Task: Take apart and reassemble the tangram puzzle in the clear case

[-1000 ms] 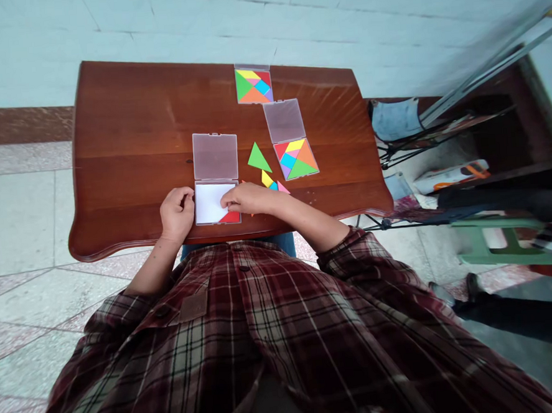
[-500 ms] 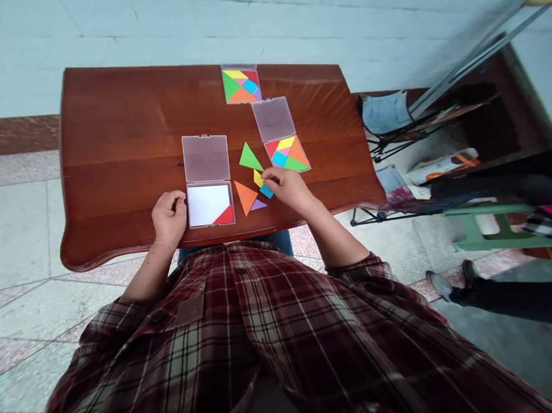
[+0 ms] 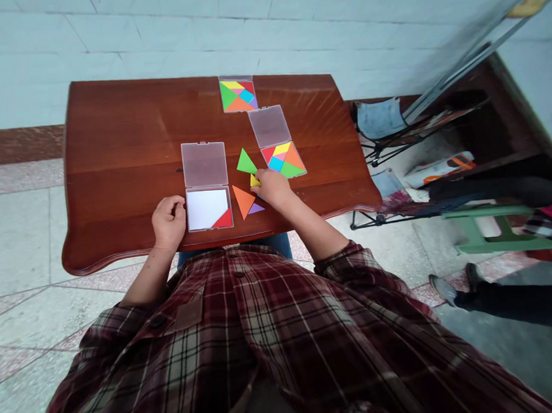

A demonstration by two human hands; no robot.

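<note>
My left hand [image 3: 168, 223] rests at the left edge of an open clear case [image 3: 204, 165], fingers curled with nothing visible in them. The case's tray holds a white sheet [image 3: 205, 208] and a red triangle [image 3: 222, 219] in its lower right corner. With its fingers closed, my right hand [image 3: 273, 187] is on the yellow tangram piece [image 3: 254, 180], hiding part of it and nearly all of a blue piece. Around it lie a loose green triangle [image 3: 245, 162], an orange triangle [image 3: 243, 200] and a purple triangle [image 3: 256, 208].
A second open case [image 3: 270, 127] with a filled tangram [image 3: 294, 167] lies right of the loose pieces. Another filled tangram case [image 3: 238, 95] is at the far edge of the brown table [image 3: 123, 153]. Folding chairs [image 3: 380, 118] and a person's legs [image 3: 510, 301] are to the right.
My right hand has shifted left over the yellow piece, now covering the blue piece. My left hand stays beside the case. The view has tilted slightly.
</note>
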